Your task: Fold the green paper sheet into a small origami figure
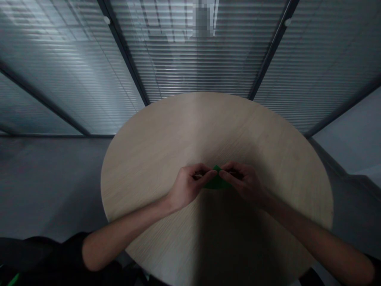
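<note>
A small green piece [217, 183], thin like paper with a pointed top, is held between my two hands above the round wooden table [154, 139]. My left hand [190, 182] pinches it from the left, with the thumb near its upper middle. From the right, my right hand [244, 180] pinches it too, thumb and fingertips close to those of the left. The fingers cover parts of the green piece, and its lower edge shows below the thumbs.
Behind the table stand glass panels with horizontal blinds [196, 67] and dark frames. Grey floor [53, 182] shows at the left. A dark shadow falls across the table's near part. Something dark lies below the table's front edge.
</note>
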A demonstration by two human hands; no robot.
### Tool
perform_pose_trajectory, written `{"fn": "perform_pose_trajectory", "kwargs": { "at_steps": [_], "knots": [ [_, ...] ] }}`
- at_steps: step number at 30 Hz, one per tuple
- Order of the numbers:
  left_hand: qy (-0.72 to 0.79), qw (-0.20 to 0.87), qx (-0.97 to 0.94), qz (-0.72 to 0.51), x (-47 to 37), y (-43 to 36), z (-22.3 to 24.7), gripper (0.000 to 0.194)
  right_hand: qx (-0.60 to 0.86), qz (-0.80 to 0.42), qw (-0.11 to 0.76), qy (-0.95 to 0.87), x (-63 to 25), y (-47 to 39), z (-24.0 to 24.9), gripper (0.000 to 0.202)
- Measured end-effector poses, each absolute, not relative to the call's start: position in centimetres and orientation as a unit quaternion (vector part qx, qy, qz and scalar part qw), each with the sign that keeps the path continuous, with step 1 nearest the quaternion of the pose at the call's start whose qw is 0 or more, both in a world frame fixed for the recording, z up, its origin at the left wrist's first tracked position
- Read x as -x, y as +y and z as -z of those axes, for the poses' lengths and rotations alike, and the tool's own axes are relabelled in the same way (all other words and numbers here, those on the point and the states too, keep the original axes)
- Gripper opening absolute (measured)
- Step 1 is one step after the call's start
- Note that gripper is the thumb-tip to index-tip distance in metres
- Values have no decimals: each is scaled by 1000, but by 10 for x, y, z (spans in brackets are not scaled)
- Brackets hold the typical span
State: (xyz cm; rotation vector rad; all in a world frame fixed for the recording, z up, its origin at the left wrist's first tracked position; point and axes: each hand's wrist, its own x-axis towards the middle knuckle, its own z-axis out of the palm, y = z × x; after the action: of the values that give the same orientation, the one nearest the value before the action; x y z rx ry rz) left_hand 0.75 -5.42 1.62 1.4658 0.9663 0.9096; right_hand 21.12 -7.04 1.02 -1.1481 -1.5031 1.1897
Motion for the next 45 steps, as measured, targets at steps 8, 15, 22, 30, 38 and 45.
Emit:
{"fn": "perform_pose_trajectory", "kwargs": {
  "at_steps": [8, 15, 22, 30, 38, 45],
  "knots": [
    [411, 547, -619, -386, -6, -54, -16, 32, 459, -467, 450, -608, -210, -71, -11, 21],
    [410, 553, -618, -380, -7, -54, -18, 31, 459, -460, 451, -613, -210, -70, -10, 20],
    [398, 553, -627, -378, -7, -56, -19, 29, 465, -462, 449, -608, -209, -71, -12, 22],
    [390, 562, -623, -378, -7, -55, -19, 28, 471, -459, 449, -605, -209, -72, -14, 24],
    [398, 550, -633, -372, -6, -55, -20, 31, 477, -455, 439, -611, -210, -71, -13, 30],
    [401, 549, -635, -368, -6, -55, -17, 32, 477, -449, 442, -612, -209, -71, -14, 27]
  ]
}}
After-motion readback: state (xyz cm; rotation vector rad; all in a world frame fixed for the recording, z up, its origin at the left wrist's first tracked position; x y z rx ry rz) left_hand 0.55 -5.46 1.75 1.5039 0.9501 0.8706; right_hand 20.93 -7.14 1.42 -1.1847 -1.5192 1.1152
